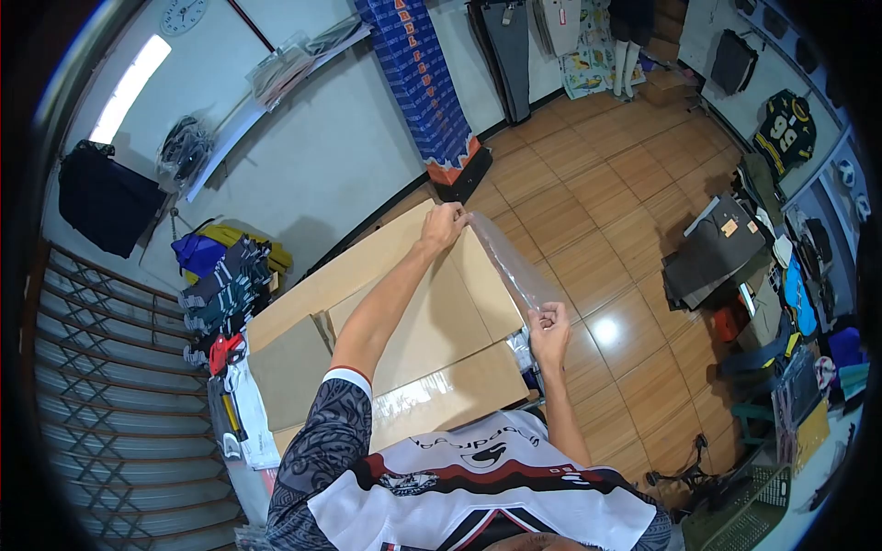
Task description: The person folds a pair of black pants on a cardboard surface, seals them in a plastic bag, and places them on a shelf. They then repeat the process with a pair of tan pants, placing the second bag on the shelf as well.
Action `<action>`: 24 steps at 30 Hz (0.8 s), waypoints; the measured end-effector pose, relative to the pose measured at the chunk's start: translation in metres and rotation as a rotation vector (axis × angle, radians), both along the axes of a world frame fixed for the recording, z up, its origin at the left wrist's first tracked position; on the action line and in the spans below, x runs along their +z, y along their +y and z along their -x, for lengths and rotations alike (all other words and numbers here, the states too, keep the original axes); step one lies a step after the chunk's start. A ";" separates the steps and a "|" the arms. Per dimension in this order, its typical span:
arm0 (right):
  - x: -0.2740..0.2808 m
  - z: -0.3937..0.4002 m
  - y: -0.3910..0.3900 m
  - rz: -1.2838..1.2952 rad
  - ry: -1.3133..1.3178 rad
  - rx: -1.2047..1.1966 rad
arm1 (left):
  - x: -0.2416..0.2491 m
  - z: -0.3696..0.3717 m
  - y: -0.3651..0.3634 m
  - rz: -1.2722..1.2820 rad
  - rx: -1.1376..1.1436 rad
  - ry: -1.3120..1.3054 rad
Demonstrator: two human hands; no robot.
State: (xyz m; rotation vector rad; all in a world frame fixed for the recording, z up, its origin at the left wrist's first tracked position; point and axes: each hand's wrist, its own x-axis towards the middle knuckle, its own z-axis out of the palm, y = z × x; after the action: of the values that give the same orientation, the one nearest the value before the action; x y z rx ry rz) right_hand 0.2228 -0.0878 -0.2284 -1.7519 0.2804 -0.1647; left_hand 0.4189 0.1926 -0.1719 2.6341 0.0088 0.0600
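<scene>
A strip of clear packing tape [508, 260] is stretched between two hands over a large cardboard box [432, 312]. The far end of the tape is pressed onto the box's far corner by the left hand [444, 226], whose grip is closed down on that end, fingers curled over the cardboard edge. The near end is pinched by the right hand [549, 323], at about five o'clock from the left hand, its grip pressed together on the tape just off the box's right edge. Between the two hands the tape runs taut along the box's right side, slightly above the cardboard.

The box fills the middle of the view, its flaps folded shut, and a shiny band of tape already lies across the near flap. Whether a table stands beneath the box cannot be told. At nine o'clock from the box a stack of folded dark garments [225, 294] is seen against the white wall, and a red-handled tool [227, 350] lies just below it. At three o'clock, well apart across the wooden floor [625, 230], folded trousers [717, 253] are piled. A tall blue carton [423, 83] stands at twelve o'clock.
</scene>
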 end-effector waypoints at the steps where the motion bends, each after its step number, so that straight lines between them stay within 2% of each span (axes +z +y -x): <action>1: 0.001 0.003 0.003 0.005 -0.015 0.008 | 0.001 0.003 0.002 0.018 0.005 -0.021; 12: 0.026 0.052 0.026 0.262 -0.104 0.116 | 0.003 0.056 0.030 0.281 -0.024 -0.193; 17: 0.037 0.069 0.045 0.388 -0.092 0.243 | 0.004 0.079 0.049 0.256 -0.015 -0.190; 18: 0.048 0.074 0.050 0.482 -0.075 0.260 | 0.003 0.085 0.056 0.240 -0.016 -0.185; 24: 0.038 0.102 0.095 0.609 -0.055 0.456 | 0.000 0.138 0.101 0.144 -0.042 -0.225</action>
State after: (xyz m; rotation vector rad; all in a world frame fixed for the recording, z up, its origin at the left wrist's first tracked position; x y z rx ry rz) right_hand 0.1204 0.0077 -0.1908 -2.3586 -0.2425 0.0416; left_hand 0.2807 0.2940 -0.1724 2.4684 -0.1141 0.3290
